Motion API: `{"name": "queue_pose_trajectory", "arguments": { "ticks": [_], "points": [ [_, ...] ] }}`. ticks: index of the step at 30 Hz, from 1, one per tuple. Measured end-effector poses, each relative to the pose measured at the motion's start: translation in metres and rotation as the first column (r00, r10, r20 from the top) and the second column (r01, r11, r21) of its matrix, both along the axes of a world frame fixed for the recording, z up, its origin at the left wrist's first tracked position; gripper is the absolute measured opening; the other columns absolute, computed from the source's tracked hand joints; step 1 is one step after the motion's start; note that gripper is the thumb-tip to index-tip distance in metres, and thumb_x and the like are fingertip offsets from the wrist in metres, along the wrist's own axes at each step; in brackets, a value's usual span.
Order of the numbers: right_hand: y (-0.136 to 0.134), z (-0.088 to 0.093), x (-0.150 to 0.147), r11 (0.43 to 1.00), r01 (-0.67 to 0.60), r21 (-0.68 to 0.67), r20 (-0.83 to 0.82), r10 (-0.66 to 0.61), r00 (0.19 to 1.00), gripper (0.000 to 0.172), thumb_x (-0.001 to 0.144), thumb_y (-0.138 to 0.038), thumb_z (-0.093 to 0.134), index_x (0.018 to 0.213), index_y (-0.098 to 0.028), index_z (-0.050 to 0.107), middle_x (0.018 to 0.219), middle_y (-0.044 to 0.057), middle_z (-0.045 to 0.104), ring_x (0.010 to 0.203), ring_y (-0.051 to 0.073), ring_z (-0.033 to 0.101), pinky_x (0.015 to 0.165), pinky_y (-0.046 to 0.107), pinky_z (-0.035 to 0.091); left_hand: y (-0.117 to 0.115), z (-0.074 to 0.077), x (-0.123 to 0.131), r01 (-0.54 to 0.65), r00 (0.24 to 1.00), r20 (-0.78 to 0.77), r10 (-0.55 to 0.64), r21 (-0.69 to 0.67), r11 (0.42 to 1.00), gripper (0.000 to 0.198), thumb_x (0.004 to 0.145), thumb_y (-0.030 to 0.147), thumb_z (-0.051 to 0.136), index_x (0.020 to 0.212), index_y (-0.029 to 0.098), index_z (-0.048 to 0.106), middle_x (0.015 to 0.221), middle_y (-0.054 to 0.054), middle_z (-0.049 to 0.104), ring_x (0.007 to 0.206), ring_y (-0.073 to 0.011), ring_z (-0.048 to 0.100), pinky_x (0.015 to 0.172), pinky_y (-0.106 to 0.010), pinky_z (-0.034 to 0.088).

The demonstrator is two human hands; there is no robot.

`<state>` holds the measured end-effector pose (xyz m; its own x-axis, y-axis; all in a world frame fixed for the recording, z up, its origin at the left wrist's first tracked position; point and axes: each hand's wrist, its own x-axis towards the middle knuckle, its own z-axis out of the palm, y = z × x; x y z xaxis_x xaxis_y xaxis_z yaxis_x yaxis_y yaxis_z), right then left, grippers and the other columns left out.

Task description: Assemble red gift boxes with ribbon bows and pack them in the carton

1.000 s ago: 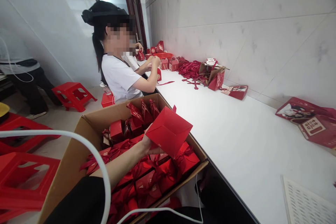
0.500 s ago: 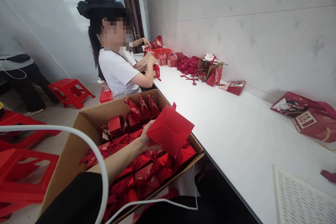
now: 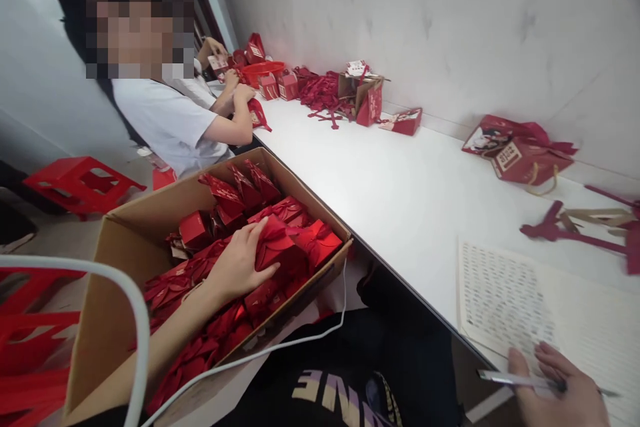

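Observation:
My left hand (image 3: pixel 243 260) is down in the cardboard carton (image 3: pixel 95 320), its thumb and fingers around a red gift box (image 3: pixel 281 250). Beside it in the carton sit several similar red boxes, many with ribbon bows, such as the one in the near right corner (image 3: pixel 320 240). At the lower right, my right hand (image 3: pixel 563 387) grips a pen (image 3: pixel 525 379) with a pale barrel between the fingers. That hand lies over the lower edge of an open notebook (image 3: pixel 505 293) with rows of handwriting.
A co-worker in a white shirt (image 3: pixel 165 123) handles a red box beyond the carton. On the white table (image 3: pixel 400 193) are a pile of dark red ribbons (image 3: pixel 323 90), red gift bags (image 3: pixel 533 153) and ribbon pieces (image 3: pixel 545 220). A white cable (image 3: pixel 120 280) crosses at left; red stools (image 3: pixel 83 180) stand behind.
My left hand has lowered the red box, held up with its base showing, in among the others. The view has swung right, and my right hand with the pen has appeared.

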<state>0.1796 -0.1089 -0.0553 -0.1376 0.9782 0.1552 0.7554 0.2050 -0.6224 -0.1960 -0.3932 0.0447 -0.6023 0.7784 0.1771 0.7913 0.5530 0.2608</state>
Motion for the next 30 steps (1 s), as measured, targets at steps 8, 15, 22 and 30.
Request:
{"name": "queue_pose_trajectory", "arguments": {
  "ticks": [8,15,22,30],
  "points": [
    [-0.02,0.015,-0.017,0.98,-0.019,0.2,-0.096,0.039,0.995,0.043,0.076,-0.059,0.046,0.087,-0.018,0.053,0.1,0.015,0.064,0.082,0.033,0.061,0.062,0.04,0.046,-0.004,-0.015,0.018,-0.081,0.966,-0.254,0.043,-0.141,0.987,0.071,0.078,0.049,0.049,0.135,0.01,0.033,0.12,-0.02,0.043,0.109,-0.0356,0.047,0.093,-0.05,0.041],
    [-0.021,0.013,-0.019,0.961,-0.045,0.272,-0.117,0.079,0.99,0.033,0.083,-0.051,0.046,0.087,-0.019,0.053,0.099,0.013,0.064,0.081,0.028,0.061,0.062,0.036,0.046,-0.003,-0.045,0.026,-0.106,0.994,-0.019,0.105,-0.231,0.967,0.072,0.073,0.054,0.05,0.131,0.013,0.043,0.116,-0.018,0.048,0.104,-0.0347,0.05,0.092,-0.052,0.042],
    [-0.02,0.009,-0.015,0.969,-0.108,0.22,-0.203,0.154,0.967,0.025,0.085,-0.045,0.051,0.089,-0.02,0.049,0.108,0.012,0.061,0.091,0.027,0.061,0.074,0.041,0.05,0.022,-0.062,0.013,-0.091,0.938,0.32,0.132,-0.14,0.986,0.067,0.071,0.058,0.047,0.123,0.016,0.051,0.109,-0.014,0.056,0.109,-0.0341,0.054,0.095,-0.051,0.043],
    [-0.019,0.033,-0.01,0.993,-0.05,0.103,-0.719,0.109,0.686,0.03,0.093,-0.05,0.039,0.104,-0.022,0.04,0.095,0.009,0.062,0.086,0.023,0.062,0.075,0.043,0.051,0.029,-0.059,-0.054,0.171,0.94,0.319,-0.121,-0.132,0.976,0.059,0.058,0.056,0.054,0.115,0.039,0.051,0.112,-0.002,0.063,0.112,-0.0391,0.053,0.089,-0.065,0.044]
  ]
}}
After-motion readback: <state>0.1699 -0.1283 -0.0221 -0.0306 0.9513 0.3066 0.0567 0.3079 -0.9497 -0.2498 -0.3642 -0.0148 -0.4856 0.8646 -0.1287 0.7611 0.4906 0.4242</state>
